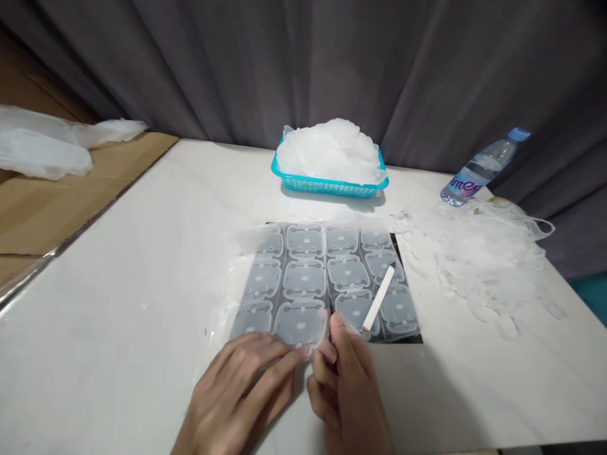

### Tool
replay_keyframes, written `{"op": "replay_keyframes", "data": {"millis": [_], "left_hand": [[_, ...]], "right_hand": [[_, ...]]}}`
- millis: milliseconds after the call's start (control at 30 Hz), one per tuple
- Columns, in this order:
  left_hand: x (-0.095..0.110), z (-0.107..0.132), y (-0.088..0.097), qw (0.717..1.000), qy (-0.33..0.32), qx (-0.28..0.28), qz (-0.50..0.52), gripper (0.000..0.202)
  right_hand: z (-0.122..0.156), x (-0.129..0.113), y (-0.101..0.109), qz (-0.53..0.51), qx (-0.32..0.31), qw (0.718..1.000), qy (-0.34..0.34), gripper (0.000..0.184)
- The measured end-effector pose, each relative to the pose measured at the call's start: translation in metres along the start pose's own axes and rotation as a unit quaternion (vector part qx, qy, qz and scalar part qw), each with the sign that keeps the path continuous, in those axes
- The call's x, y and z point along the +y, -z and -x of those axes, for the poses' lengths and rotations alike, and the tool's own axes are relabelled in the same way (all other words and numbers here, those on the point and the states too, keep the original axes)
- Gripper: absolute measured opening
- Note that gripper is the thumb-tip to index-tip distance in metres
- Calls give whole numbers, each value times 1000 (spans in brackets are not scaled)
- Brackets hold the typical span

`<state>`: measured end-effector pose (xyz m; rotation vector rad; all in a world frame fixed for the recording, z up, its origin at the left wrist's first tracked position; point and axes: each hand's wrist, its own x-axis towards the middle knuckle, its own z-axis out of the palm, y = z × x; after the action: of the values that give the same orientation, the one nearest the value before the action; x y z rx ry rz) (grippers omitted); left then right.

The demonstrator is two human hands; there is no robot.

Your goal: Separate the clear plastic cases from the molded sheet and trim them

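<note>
A clear film sheet [313,272] printed with rows of rounded die-cut shapes lies on a black mat [412,335] in the middle of the white table. My left hand [237,395] lies flat with fingers stretched out, pressing the sheet's near edge. My right hand [344,385] is closed in a pinch at the edge of one rounded cut-out piece [302,325] at the sheet's near side. A white stick-shaped tool [379,297] with a reddish tip lies loose on the sheet, just right of my right hand.
A turquoise basket [327,184] heaped with white film pieces stands at the back. A pile of clear film scraps [478,253] lies right, by a tilted water bottle [484,167]. Cardboard [61,196] with plastic bags [52,145] sits left. Grey curtain behind.
</note>
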<state>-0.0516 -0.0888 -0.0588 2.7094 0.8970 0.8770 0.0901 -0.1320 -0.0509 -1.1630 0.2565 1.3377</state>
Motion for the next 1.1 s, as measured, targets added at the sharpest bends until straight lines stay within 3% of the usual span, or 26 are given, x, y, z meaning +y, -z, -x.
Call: {"op": "replay_keyframes", "data": {"millis": [433,700,1100], "left_hand": [[2,1,-1,1000,2,8,13,26],[4,4,2,1000,4,5,30,31],[12,8,2,999,-2,45,26,26]], "right_hand": [[-3,-12,-4,10,-45,999,3,52],[-3,-20,-13,18,10,1000,-15,61],[-3,-27,-14,27,-11,999,-28,64]]}}
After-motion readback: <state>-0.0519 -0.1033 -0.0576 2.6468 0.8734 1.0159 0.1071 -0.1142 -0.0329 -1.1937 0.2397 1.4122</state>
